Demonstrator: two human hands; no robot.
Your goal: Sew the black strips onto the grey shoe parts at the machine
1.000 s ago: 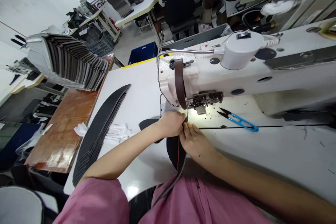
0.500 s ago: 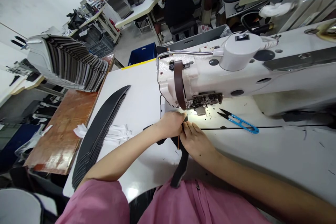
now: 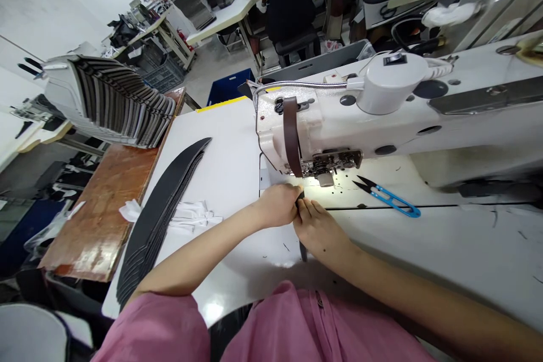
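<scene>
Where the two hands meet, just short of the needle area, a small dark-grey piece of flat sheet material (image 3: 301,195) shows between the fingertips (12 o'clock = away from the wearer). Most of it is covered. It lies at 3 o'clock from the left hand (image 3: 276,205) and at 11 o'clock from the right hand (image 3: 319,231), touching both. A narrow dark end (image 3: 302,252) protrudes below the right hand; cannot tell whether it belongs to the same piece.

Left hand: fingers curled, tips against the piece; thumb hidden, pinch cannot be told. Right hand: fingers nearly straight, close together, palm down; grip underneath not visible.

At 12 o'clock, close: white metal sewing machine (image 3: 335,127) with a brown strap (image 3: 291,136) hanging down its front. Blue-handled snips with black blades (image 3: 389,201) lie at 2 o'clock from the right hand, well apart.

Edges: the white counter (image 3: 224,138) curves away at 7 o'clock, near the pink garment (image 3: 275,331); its far edge, yellow-trimmed, is at 11 o'clock. Lateral room: broad white surface at 10 to 11 o'clock from the left hand, bounded at 9 o'clock by a stack of black crescent-shaped panels (image 3: 163,218). More surface extends at 3 to 4 o'clock from the right hand, with scattered thread bits.
</scene>
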